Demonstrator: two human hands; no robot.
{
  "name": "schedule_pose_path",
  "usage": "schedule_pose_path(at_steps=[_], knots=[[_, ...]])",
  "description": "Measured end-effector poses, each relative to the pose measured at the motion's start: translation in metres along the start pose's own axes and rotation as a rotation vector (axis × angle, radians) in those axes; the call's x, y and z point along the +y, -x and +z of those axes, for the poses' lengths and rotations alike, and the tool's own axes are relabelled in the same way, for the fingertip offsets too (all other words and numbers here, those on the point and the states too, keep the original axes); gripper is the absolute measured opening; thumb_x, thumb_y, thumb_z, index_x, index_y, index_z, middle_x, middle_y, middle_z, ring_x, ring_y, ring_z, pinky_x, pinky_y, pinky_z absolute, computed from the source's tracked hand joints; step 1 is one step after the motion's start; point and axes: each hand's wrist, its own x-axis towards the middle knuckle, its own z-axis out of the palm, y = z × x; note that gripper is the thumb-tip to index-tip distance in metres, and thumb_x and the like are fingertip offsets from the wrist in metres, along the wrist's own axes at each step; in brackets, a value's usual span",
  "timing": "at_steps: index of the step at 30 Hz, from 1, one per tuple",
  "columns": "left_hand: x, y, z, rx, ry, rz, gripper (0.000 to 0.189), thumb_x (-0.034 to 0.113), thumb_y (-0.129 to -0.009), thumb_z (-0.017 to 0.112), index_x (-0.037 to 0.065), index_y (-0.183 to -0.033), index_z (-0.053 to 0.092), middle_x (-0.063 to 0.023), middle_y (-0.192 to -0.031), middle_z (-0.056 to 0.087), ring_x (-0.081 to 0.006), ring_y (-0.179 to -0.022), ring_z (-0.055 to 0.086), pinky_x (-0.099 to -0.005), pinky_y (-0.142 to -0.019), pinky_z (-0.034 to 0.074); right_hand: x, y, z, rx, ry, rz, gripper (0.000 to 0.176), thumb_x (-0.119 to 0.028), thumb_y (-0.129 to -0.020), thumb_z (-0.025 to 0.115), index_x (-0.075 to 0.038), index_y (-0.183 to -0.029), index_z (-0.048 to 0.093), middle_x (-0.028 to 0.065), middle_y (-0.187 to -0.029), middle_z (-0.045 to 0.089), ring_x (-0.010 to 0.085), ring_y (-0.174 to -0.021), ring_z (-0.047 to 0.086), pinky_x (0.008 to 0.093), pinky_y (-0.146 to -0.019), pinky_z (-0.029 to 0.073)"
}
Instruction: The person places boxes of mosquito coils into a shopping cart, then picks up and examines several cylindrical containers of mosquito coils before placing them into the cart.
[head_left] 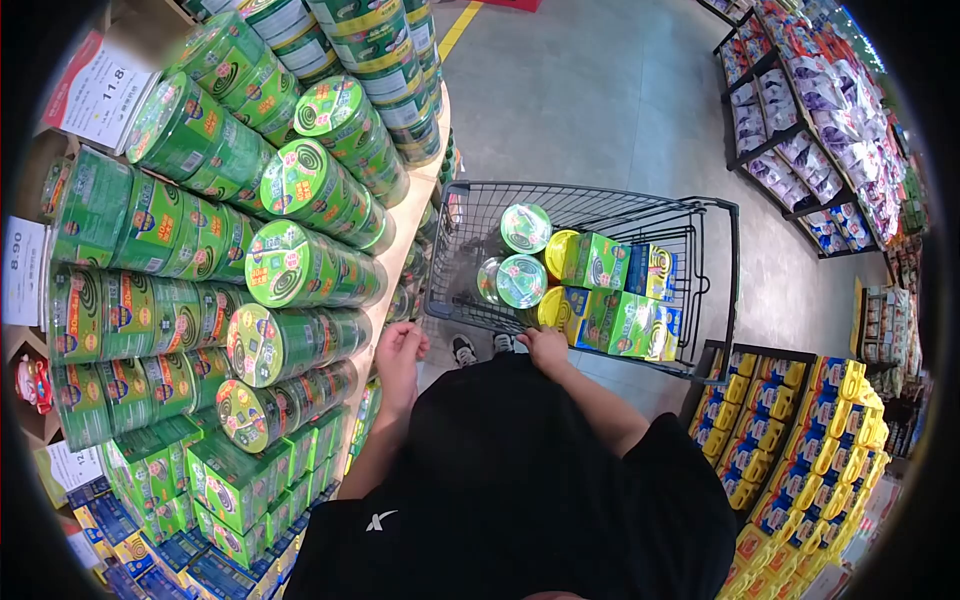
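Note:
My right hand [546, 350] is closed on the near rim of a black wire shopping cart [590, 193]. Inside the cart stand green round tubs of mosquito coils [522, 281], with yellow-lidded containers [553, 307] and green boxes [614, 322] beside them. Curled and with nothing visible in it, my left hand [402, 343] hangs by the edge of the shelf. Nearest to it are the stacked green tubs of mosquito coils [300, 345] on that shelf.
Price cards [105, 92] line the left shelf. Green boxes [235, 485] are piled at its lower end. A rack of yellow-and-blue packs [820, 450] stands at right, and a shelf of purple-and-white bags [810, 130] at upper right. Grey floor [590, 90] runs between them.

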Motion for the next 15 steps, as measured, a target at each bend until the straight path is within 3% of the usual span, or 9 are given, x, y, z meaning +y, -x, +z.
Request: schedule_pose_path(at_steps=[5,8,11,13,15], knots=[[-0.019,-0.019,0.011,-0.090,-0.080,-0.123,0.019,0.021,-0.102,0.055,0.004,-0.105,0.063,-0.0046,-0.088,0.065,-0.0085,-0.074,0.059,-0.0230,-0.065,0.046,-0.006,-0.001,0.001,-0.050,-0.019,0.027,0.041,-0.052,-0.094,0.056,-0.015,-0.099,0.074,0.0155,-0.091,0.068,0.0357,-0.089,0.067,0.0486,-0.077,0.051],[-0.048,-0.051,0.027,-0.159,-0.188,-0.248,0.027,0.029,-0.103,0.055,0.007,-0.116,0.064,-0.0039,-0.095,0.067,-0.0086,-0.079,0.060,-0.0230,-0.068,0.046,-0.008,-0.007,-0.003,-0.084,-0.092,0.086,0.037,-0.046,-0.092,0.064,-0.010,-0.098,0.071,0.0178,-0.093,0.068,0.0377,-0.090,0.067,0.0485,-0.080,0.052],[-0.074,-0.086,0.057,-0.204,-0.400,-0.280,0.036,0.034,-0.101,0.056,0.008,-0.125,0.062,-0.0038,-0.102,0.067,-0.0110,-0.083,0.062,-0.0245,-0.072,0.048,0.007,-0.029,0.025,0.050,-0.410,0.126,0.034,-0.037,-0.091,0.068,-0.005,-0.103,0.070,0.0154,-0.092,0.069,0.0352,-0.091,0.067,0.0459,-0.086,0.053],[-0.136,-0.129,0.061,-0.290,-0.565,-0.144,0.043,0.035,-0.099,0.058,0.000,-0.125,0.060,-0.0144,-0.108,0.069,-0.0245,-0.097,0.066,-0.0341,-0.083,0.050,0.010,-0.048,0.026,-0.117,-0.874,0.416,0.036,-0.033,-0.091,0.069,-0.003,-0.113,0.065,0.0156,-0.098,0.067,0.0343,-0.096,0.065,0.0459,-0.087,0.054],[-0.157,-0.156,0.077,-0.358,-0.710,-0.055,0.050,0.037,-0.097,0.060,-0.004,-0.125,0.059,-0.0226,-0.114,0.068,-0.0344,-0.108,0.065,-0.0410,-0.092,0.050,0.007,-0.063,0.028,-0.242,-1.320,0.771,0.042,-0.030,-0.092,0.069,-0.002,-0.121,0.060,0.0169,-0.106,0.063,0.0343,-0.102,0.063,0.0464,-0.088,0.055]])
